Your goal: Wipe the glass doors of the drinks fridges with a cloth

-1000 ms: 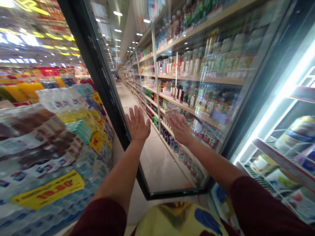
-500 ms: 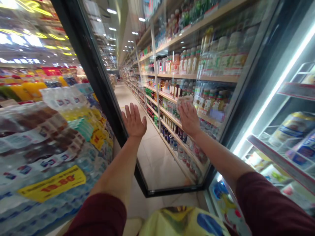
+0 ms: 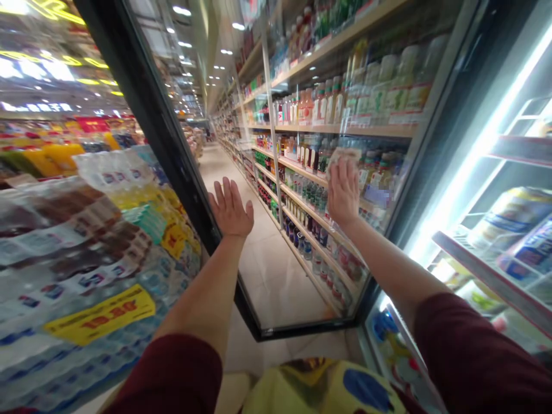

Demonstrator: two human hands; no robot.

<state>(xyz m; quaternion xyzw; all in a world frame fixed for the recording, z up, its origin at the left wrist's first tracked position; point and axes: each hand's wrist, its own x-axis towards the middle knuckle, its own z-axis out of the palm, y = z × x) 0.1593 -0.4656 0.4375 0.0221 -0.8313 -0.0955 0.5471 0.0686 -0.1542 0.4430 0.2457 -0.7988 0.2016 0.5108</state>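
Note:
A glass cooler door with a black frame stands swung open in front of me. My left hand lies flat near the door's left frame, fingers stretched and spread, with nothing in it. Farther right and slightly higher, my right hand presses a pale, crumpled cloth against the glass. The fingers lie over the cloth, covering its lower part. Bottles on shelves show in the pane behind both hands.
Wrapped packs of bottled drinks are stacked at the left, with a yellow price sign on them. At the right is the lit cooler, whose wire shelves have price rails and hold cans. Pale tiled floor shows below the door.
My right hand has slid the cloth right and a little upward over the glass. My left hand stays nearly in place. The view has shifted slightly.

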